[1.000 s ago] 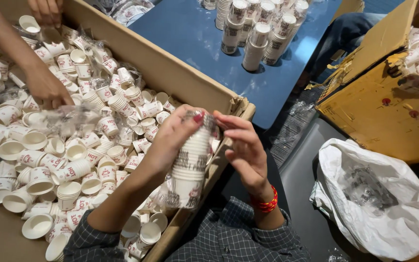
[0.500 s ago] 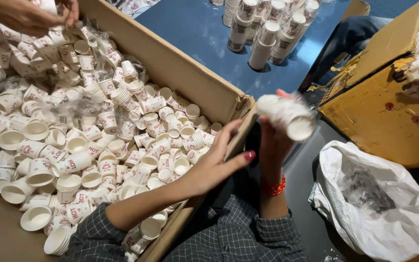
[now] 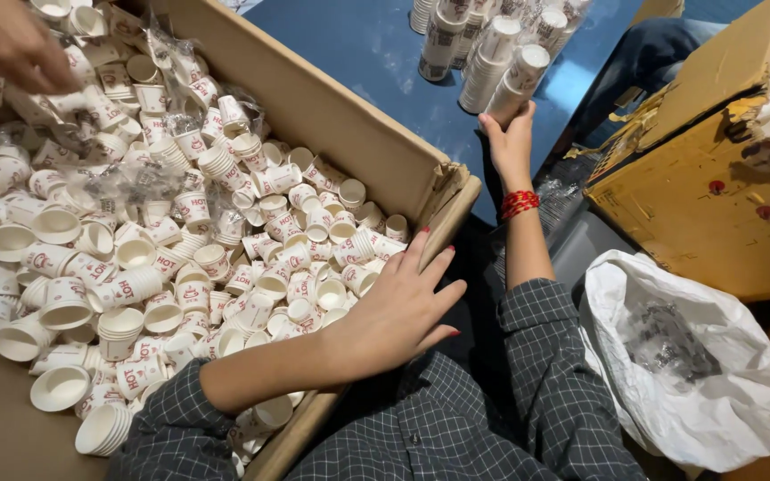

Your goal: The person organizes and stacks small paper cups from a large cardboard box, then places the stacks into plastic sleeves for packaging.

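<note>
White paper cups, a printed stack [image 3: 511,85], are now reaching the blue counter [image 3: 376,53]: I am seeing my right hand [image 3: 510,142] setting it beside others, grip still closed around its base, while my left hand [image 3: 398,307], fingers spread and empty, is resting on the cardboard box [image 3: 376,147] rim.

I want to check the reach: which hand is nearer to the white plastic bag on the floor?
The left. The left hand rests on the edge of the cardboard box, beside the white plastic bag. The right hand is far up, holding a cup stack on the blue table.
</note>
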